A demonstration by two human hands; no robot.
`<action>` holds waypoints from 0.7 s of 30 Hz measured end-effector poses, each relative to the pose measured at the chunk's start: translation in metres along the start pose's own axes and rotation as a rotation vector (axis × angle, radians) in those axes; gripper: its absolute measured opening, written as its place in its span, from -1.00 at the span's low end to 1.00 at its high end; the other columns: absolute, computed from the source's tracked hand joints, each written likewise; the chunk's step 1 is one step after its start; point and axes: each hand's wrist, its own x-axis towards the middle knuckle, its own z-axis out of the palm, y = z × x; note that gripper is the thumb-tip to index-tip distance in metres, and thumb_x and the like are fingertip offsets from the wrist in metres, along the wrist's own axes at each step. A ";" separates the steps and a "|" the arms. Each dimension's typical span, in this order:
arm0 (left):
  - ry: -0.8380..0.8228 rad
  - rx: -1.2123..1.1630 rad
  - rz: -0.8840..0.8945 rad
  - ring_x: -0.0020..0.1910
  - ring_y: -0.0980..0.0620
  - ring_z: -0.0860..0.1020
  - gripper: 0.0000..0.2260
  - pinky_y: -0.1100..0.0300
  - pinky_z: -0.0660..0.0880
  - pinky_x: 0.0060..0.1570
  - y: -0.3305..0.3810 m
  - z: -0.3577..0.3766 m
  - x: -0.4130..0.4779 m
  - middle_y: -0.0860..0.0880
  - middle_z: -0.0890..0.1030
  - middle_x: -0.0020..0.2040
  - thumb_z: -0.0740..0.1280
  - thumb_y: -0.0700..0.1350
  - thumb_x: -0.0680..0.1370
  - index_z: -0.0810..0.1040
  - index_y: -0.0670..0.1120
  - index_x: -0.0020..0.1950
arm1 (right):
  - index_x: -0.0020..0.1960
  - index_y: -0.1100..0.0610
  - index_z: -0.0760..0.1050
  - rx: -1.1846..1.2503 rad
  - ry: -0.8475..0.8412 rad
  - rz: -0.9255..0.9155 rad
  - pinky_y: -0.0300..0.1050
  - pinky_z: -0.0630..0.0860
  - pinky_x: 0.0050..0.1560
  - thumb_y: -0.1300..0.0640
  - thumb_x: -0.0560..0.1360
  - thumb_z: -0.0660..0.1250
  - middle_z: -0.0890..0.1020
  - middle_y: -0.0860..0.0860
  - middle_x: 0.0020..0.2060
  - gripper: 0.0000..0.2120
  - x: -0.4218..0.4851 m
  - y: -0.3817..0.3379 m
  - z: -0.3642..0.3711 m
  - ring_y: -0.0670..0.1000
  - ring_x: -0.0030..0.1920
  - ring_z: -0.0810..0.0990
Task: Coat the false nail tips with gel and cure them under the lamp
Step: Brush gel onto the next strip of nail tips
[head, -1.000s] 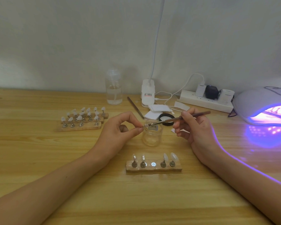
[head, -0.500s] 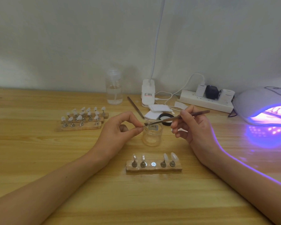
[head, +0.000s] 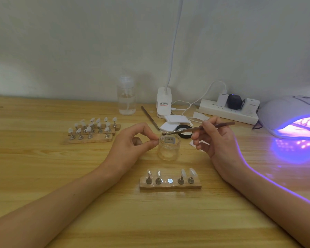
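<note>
**One tip in hand, brush at the ready**

Centre of the frame, and the left hand [head: 132, 142] pinches a single nail tip [head: 161, 138] between thumb and forefinger, holding it right over the rim of the small glass jar [head: 168, 149]. In comes the right hand [head: 216, 138], gripping the brush [head: 199, 128] like a pen. The bristles point left and sit just at the pinched tip. Whether they actually touch it is too fine to tell from here.

Lower centre, a wooden strip [head: 169, 186] lies on the table [head: 70, 176], carrying four tips on little pegs. Its middle spot is bare, and that looks like the home of the tip being worked on. I can't say whether those four are coated yet, as they are too small and pale to judge.

Upper left, a stack of further holders [head: 89, 139] stands loaded with tips, well apart from the action, coating likewise unreadable. At the right edge the lamp [head: 283, 111] glows purple, its inside lost in the glare.

My read is that the job is mid-stream. This tip is at the coating step. It has yet to go back on its peg, and the near strip has yet to go under the lamp.
</note>
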 end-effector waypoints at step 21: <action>0.004 0.011 -0.020 -0.48 0.18 0.29 -0.91 0.41 0.29 -0.45 0.000 0.000 -0.001 0.20 0.55 -0.37 0.49 -0.19 0.46 0.60 -0.07 -0.18 | -0.14 0.13 0.40 0.010 -0.015 0.026 -0.20 0.52 -0.38 0.03 0.51 0.30 0.64 0.09 -0.34 -0.82 -0.001 -0.001 0.001 0.01 -0.36 0.60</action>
